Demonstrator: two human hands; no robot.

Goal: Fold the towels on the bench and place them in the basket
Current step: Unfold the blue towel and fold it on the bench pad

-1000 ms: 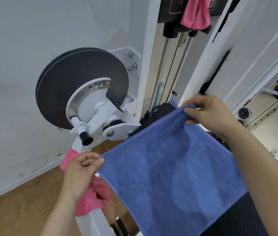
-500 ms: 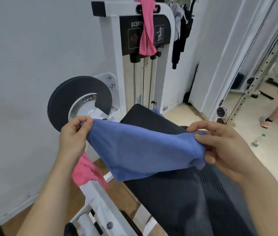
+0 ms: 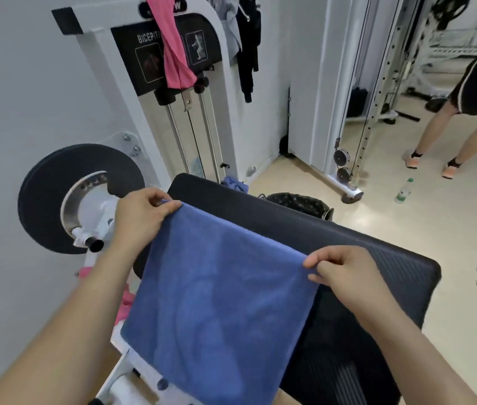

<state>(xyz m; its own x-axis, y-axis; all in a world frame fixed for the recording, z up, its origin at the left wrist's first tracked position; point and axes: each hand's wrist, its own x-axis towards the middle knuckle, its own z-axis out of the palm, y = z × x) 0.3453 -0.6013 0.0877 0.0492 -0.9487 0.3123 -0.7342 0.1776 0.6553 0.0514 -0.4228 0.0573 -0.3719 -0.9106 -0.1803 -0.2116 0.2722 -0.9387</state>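
Note:
A blue towel (image 3: 219,302) hangs in front of me over the black padded bench (image 3: 363,247), stretched flat by its top edge. My left hand (image 3: 140,217) pinches its upper left corner. My right hand (image 3: 345,273) pinches the upper right corner. Behind the bench stands a black basket (image 3: 298,203), partly hidden by the pad. Another blue cloth (image 3: 234,184) peeks over the bench's far edge. A pink towel (image 3: 175,54) hangs on the machine's weight stack, and a pink cloth (image 3: 123,302) shows low at the left behind my arm.
A white bicep machine with a black round disc (image 3: 56,197) stands at the left against the wall. Dark clothes (image 3: 249,45) hang behind it. A person's legs (image 3: 447,127) are at the far right by a cable rack, and a bottle (image 3: 403,190) stands on the floor.
The towel, bunched between my hands half a second ago, now hangs stretched and flat. My view has lifted, so the basket and the room come into sight.

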